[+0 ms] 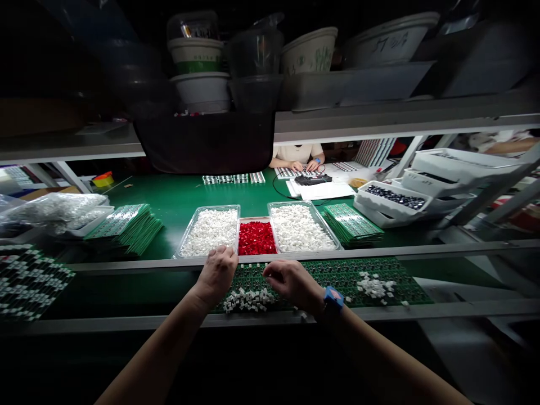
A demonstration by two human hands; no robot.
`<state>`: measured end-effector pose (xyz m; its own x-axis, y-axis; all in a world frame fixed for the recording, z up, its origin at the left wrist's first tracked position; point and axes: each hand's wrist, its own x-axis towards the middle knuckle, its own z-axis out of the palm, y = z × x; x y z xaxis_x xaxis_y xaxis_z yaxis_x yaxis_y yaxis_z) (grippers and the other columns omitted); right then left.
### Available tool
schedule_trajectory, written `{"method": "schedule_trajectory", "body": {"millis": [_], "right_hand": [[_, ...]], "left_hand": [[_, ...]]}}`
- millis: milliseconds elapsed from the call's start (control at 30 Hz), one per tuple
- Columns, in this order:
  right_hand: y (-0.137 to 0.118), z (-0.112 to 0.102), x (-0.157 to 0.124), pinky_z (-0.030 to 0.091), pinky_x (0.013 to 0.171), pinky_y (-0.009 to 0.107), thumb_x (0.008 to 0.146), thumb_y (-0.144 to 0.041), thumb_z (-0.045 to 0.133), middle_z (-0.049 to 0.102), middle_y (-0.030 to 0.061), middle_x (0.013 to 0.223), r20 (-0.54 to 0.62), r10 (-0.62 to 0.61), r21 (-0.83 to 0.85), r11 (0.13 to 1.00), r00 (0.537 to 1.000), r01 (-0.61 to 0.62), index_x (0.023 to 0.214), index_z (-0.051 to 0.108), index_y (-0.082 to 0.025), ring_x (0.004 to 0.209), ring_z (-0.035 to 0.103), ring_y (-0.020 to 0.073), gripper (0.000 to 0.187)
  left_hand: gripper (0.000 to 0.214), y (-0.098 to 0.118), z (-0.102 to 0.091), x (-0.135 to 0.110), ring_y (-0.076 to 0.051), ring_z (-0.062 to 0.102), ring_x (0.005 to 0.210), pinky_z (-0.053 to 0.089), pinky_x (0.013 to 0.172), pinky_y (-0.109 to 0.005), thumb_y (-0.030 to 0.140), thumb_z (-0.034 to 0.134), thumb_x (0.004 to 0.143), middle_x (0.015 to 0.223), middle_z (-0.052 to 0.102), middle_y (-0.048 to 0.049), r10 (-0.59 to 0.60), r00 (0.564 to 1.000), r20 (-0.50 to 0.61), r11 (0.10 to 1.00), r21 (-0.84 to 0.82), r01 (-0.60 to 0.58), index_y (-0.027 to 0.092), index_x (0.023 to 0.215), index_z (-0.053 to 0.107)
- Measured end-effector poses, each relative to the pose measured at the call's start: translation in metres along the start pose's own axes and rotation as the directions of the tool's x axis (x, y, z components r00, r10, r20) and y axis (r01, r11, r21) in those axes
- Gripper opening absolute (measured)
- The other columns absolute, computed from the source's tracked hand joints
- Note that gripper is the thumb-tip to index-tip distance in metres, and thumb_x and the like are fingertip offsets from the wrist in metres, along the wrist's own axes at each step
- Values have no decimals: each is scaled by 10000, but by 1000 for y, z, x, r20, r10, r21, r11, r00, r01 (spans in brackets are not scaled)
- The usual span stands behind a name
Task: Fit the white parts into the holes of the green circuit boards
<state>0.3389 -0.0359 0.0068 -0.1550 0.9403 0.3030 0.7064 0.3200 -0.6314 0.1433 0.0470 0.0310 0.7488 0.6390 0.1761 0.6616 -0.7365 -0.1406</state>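
Note:
A row of green circuit boards (333, 273) lies along the front channel of the bench, with small white connectors standing along part of its far edge. My left hand (217, 275) is closed at the boards' left end, knuckles up by the metal rail; its fingertips are hidden. Over the boards, my right hand (291, 281) has its fingers curled in a pinch, and what they hold is too small to make out. One loose pile of white connectors (248, 301) rests between my hands. Another connector pile (375, 286) sits to the right, beyond my blue-banded wrist.
Behind the rail (350, 251) stand a left tray of white parts (211, 228), a box of red parts (256, 237) and a right tray of white parts (301, 228). Board stacks (126, 225) flank them. White bins (392, 202) stand right. A co-worker's hands (304, 166) are across the bench.

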Motion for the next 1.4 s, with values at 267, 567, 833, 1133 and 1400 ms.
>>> {"method": "schedule_trajectory", "body": {"millis": [267,567,833,1133,1400], "right_hand": [[2,-2,-4,449,639,208,725,-94,558,680,15,736,-1,43,3,999,999,-43,806,698,-171,630,596,118,179],[7,-7,-8,449,666,224,755,-148,574,686,23,745,-31,76,-3,997,997,-76,808,702,-170,682,611,135,139],[11,-8,-12,454,658,222,762,-147,584,687,20,737,-57,99,-11,995,993,-100,795,701,-172,675,616,133,123],[17,-6,-15,467,695,231,780,-149,558,700,30,786,-61,96,8,995,993,-96,835,710,-174,717,627,138,164],[21,-6,-12,432,570,200,748,-160,585,660,11,657,-29,225,149,964,974,-218,798,691,-140,584,579,113,119]], "left_hand": [[275,-4,-5,4,-269,559,864,424,763,-392,-29,420,793,842,640,-130,57,997,54,998,17,-58,124,769,648],[229,-9,-1,4,-251,567,872,423,760,-359,35,456,838,833,639,-101,71,996,48,997,-16,-71,137,791,656],[213,-14,4,0,-245,566,858,410,743,-357,60,470,844,816,643,-94,47,999,0,997,-68,-47,147,792,658],[185,-9,3,1,-253,572,854,420,752,-359,91,504,857,811,639,-96,49,999,-14,998,-46,-49,143,768,657],[189,-1,7,-22,-210,589,869,446,816,-318,133,505,883,891,663,-85,44,996,-79,911,-405,-72,149,921,690]]}}
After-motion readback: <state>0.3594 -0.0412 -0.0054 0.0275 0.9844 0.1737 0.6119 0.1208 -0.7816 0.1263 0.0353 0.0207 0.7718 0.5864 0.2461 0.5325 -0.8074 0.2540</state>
